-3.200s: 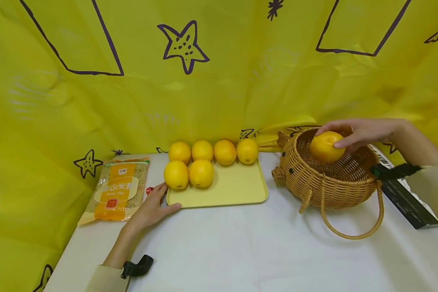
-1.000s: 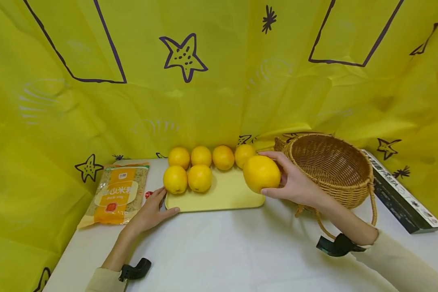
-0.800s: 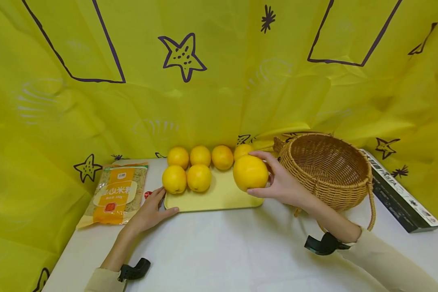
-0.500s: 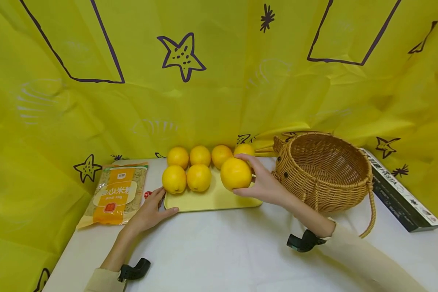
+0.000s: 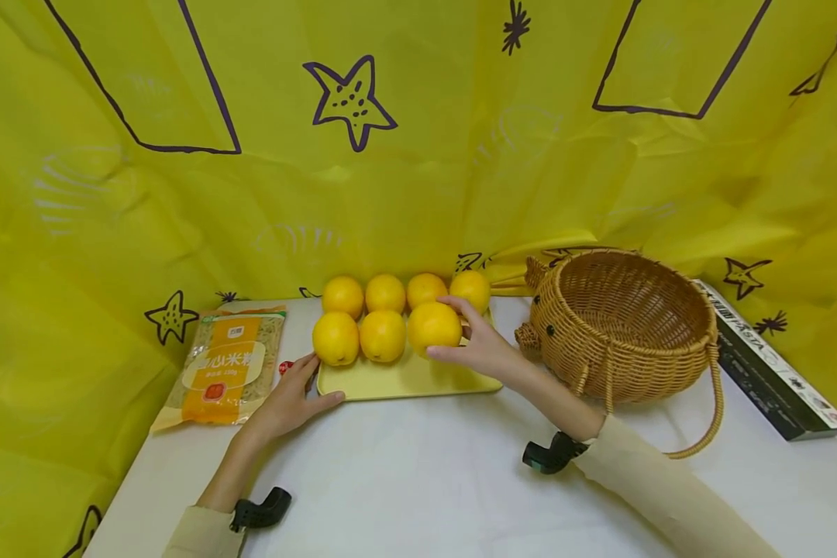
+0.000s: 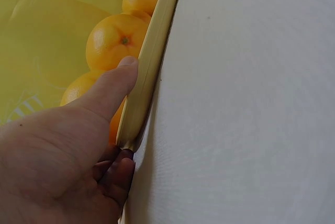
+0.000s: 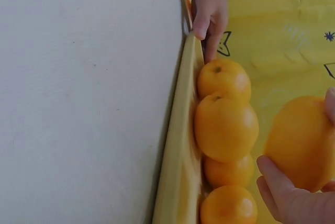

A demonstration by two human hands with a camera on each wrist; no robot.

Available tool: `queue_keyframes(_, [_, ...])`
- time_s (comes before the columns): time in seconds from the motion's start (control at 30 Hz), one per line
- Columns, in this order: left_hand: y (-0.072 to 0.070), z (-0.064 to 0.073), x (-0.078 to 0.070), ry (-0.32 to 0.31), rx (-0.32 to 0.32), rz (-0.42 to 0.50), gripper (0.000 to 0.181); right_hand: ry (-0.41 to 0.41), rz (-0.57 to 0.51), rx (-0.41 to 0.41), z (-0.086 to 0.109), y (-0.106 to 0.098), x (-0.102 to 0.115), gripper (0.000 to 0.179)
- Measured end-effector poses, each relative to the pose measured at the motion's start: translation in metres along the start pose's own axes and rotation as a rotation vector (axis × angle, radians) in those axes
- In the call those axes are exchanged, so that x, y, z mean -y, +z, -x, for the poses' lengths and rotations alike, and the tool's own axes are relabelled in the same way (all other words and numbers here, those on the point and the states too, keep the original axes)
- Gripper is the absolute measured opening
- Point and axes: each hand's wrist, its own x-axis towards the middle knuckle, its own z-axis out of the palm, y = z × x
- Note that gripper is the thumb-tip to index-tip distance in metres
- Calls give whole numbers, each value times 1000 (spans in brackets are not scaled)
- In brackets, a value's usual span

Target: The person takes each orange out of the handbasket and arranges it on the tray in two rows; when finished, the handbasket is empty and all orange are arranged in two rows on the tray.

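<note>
My right hand (image 5: 487,350) holds an orange (image 5: 432,329) between thumb and fingers, close over the yellow tray (image 5: 418,381). In the right wrist view this orange (image 7: 301,143) is raised, apart from the row on the tray. Several oranges stand in a back row (image 5: 386,294), and two more sit at the front left (image 5: 338,339), just left of the held one. At the tray's left front corner, my left hand (image 5: 289,401) grips the edge. The left wrist view has its thumb (image 6: 112,85) along the rim and its fingers curled at the corner.
A wicker basket (image 5: 676,372) shaped like a pig stands right of the tray, its handle hanging down. Beyond it lies a dark pasta box (image 5: 774,380). An orange and clear food packet (image 5: 226,364) lies left of the tray. A yellow patterned cloth (image 5: 418,186) rises behind.
My right hand has carried the orange from over the basket leftward to the tray and lowered it beside the front oranges. My left hand has stayed at the tray corner.
</note>
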Motion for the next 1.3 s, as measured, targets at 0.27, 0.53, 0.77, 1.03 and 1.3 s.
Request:
queue_keyframes(0.27, [-1,0,-1,-10,6,-1,94,-8,72,-32,-13,8,-13,81])
queue_keyframes(0.53, [0,1,1,-20,7,1,95,-44,242,-26,-25,12,-26,85])
queue_keyframes(0.77, [1,0,0,-17,8,6,95,46,182,31,-29,9,-33,87])
queue_keyframes(1.03, [-2,1,-3,-14,5,4,94,68,157,57,-33,8,-38,85])
queue_keyframes(1.3, [-1,1,-1,-18,7,3,94,1,183,52,-34,8,-44,80])
